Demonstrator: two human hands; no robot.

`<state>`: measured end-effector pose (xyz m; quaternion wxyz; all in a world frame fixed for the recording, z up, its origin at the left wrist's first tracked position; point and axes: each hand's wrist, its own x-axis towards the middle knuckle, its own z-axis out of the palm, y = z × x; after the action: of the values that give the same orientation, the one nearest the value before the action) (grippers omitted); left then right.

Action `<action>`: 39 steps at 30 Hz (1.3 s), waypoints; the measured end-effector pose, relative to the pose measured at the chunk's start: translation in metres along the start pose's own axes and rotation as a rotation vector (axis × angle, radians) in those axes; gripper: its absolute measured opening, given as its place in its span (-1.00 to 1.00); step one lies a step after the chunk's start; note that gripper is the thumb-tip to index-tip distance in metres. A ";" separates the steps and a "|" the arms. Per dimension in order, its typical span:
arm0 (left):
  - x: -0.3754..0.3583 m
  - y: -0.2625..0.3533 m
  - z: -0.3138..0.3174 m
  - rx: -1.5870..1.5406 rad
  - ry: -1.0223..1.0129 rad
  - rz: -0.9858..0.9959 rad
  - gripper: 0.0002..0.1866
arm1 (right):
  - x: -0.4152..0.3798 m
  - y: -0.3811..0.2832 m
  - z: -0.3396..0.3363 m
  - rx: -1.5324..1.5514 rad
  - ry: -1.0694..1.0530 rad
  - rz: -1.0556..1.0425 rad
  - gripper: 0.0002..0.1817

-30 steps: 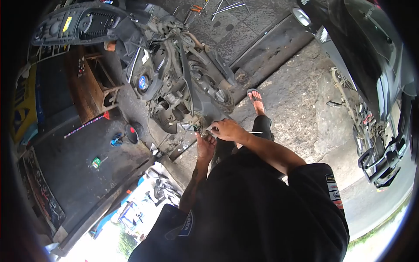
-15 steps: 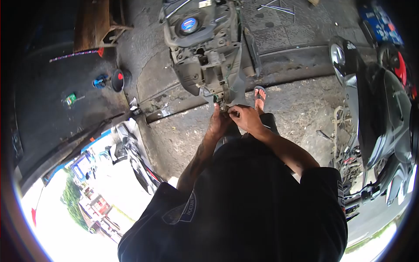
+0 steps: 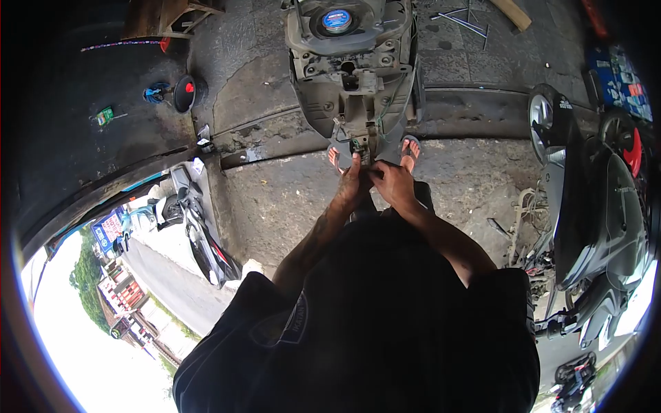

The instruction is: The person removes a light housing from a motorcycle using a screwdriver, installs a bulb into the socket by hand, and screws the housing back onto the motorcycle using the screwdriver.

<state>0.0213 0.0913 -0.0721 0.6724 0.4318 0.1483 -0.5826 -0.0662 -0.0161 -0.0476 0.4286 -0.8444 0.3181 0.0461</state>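
A scooter with its seat and rear panels off stands in front of me, its blue-labelled fuel cap at the top. Loose wires and a small metal bracket show at its tail end. My left hand is closed at that end, thumb lying along the top beside the bracket; its other fingers are hidden below. Close on its right, my right hand has its fingers curled in a pinch. Whatever small part lies between the hands is too small and covered to name.
Sandalled feet flank the scooter's tail near a raised concrete edge. On the right stands a dark motorcycle, with scattered parts beside it. A black bucket is at left, and a metal T-shaped tool lies beyond.
My view has shifted, so the scooter sits farther right and higher in it. A second foot now shows left of the tail. Both hands remain at the tail end, the right more curled over.
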 end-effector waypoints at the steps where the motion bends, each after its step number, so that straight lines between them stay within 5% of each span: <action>1: 0.001 -0.003 -0.005 -0.005 0.003 0.004 -0.26 | -0.001 -0.001 -0.002 0.068 0.003 -0.014 -0.73; 6: -0.002 -0.003 -0.006 0.321 0.052 0.126 -0.39 | -0.008 0.002 -0.024 0.259 -0.037 -0.164 -0.78; 11: -0.008 0.007 0.002 0.456 0.253 0.098 -0.51 | -0.007 0.002 -0.053 0.460 -0.131 0.040 -0.79; 19: -0.016 0.001 0.019 0.440 0.412 0.103 -0.54 | 0.018 -0.004 -0.058 0.584 -0.027 0.074 -0.80; 22: -0.016 -0.014 0.012 0.873 0.379 0.676 -0.55 | 0.023 -0.012 -0.056 0.637 0.047 0.115 -0.86; 25: -0.017 -0.009 0.022 0.705 0.378 0.668 -0.57 | 0.025 -0.021 -0.061 0.618 -0.001 0.144 -0.88; 27: -0.023 -0.002 0.030 0.414 0.442 0.331 -0.61 | 0.026 -0.006 -0.051 0.501 0.042 0.056 -0.87; 29: -0.027 -0.015 0.014 0.436 0.407 0.389 -0.62 | 0.028 0.000 -0.052 0.387 0.089 -0.037 -0.86; 31: -0.053 0.004 0.020 0.192 0.407 0.188 -0.68 | 0.023 -0.003 -0.060 0.506 0.007 0.092 -0.84; 34: -0.068 -0.014 -0.012 0.329 0.451 0.352 -0.67 | 0.017 -0.009 -0.065 0.696 0.030 0.168 -0.84; 39: -0.111 -0.021 -0.036 0.279 0.516 0.314 -0.57 | 0.004 -0.007 -0.068 0.772 0.043 0.246 -0.90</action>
<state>-0.0178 0.1921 -0.0243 0.6285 0.6707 0.1640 -0.3581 -0.0727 -0.0667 -0.0015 0.6987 -0.5778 0.4196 -0.0432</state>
